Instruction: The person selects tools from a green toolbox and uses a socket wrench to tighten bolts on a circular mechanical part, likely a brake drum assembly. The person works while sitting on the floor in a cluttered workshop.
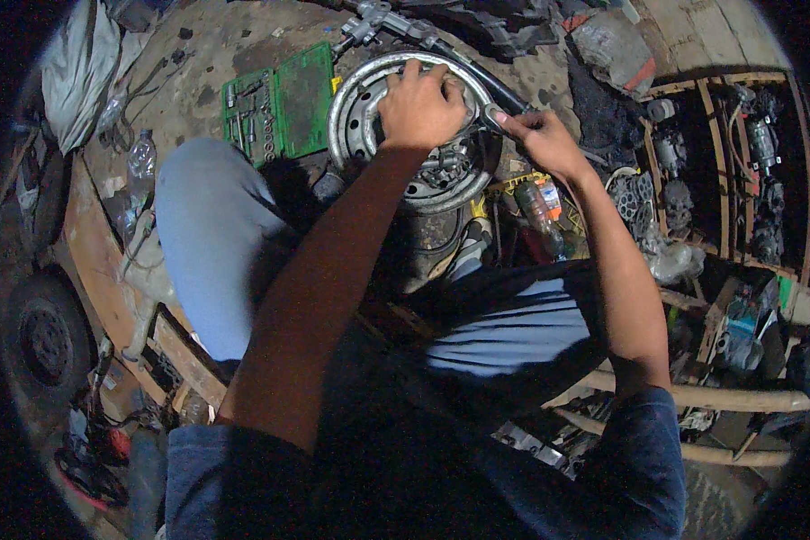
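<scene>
A silver steel wheel rim (pixel 340 121) lies flat on the ground in front of me, with metal parts (pixel 447 162) inside it. Over its far half rests my left hand (pixel 423 106), fingers bent downward; whatever they close on is hidden under the palm. My right hand (pixel 546 141) is closed at the rim's right edge around a ratchet wrench (pixel 492 114), whose rounded metal head points toward the left hand. Left of the rim lies an open green socket case (pixel 301 101) with several sockets (pixel 261 112) in one half.
A long shaft with a metal housing (pixel 373 22) lies behind the rim. Near my right knee is a plastic bottle (pixel 542 216). Wooden racks (pixel 720 171) with metal parts stand right. At left are a clear bottle (pixel 141 157) and a tyre (pixel 47 333).
</scene>
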Demonstrator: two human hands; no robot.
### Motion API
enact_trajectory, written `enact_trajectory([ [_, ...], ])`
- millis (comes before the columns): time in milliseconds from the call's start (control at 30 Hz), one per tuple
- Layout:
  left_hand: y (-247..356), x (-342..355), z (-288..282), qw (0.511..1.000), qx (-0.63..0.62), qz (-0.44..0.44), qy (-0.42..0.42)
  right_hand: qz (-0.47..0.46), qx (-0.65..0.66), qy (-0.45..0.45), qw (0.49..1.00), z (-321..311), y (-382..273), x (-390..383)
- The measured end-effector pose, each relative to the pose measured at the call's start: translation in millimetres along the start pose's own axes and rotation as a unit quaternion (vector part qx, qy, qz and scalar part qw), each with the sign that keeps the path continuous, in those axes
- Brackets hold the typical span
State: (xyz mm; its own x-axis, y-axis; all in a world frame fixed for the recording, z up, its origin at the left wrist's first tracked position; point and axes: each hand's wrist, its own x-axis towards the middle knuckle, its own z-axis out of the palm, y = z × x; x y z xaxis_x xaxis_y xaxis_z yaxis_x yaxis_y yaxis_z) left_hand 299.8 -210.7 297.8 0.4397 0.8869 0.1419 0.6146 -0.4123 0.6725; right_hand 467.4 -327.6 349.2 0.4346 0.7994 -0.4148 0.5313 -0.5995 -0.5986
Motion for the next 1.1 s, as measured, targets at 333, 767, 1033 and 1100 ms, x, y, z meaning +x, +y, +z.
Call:
enact_trajectory([
  [333,-1.0,-0.5,-0.2,1.000,-0.007,0.003,0.005,-0.035,-0.118,-0.002,0.992,-5.5,-19.8,-3.5],
  [767,-1.4,3.4,2.9,1.000,0.006,-0.002,-0.012,0.053,0.038,0.087,0.994,32.8,-4.1,-10.7],
  [1033,7.7,3.9,-0.5,1.000,0.004,-0.026,0.007,0.193,0.336,0.142,0.911,84.1,-30.0,-25.4],
  [1100,9.1,2.8,3.6,1.000,-0.003,-0.009,0.003,0.124,0.157,0.187,0.962,86.6,-7.0,-15.5],
])
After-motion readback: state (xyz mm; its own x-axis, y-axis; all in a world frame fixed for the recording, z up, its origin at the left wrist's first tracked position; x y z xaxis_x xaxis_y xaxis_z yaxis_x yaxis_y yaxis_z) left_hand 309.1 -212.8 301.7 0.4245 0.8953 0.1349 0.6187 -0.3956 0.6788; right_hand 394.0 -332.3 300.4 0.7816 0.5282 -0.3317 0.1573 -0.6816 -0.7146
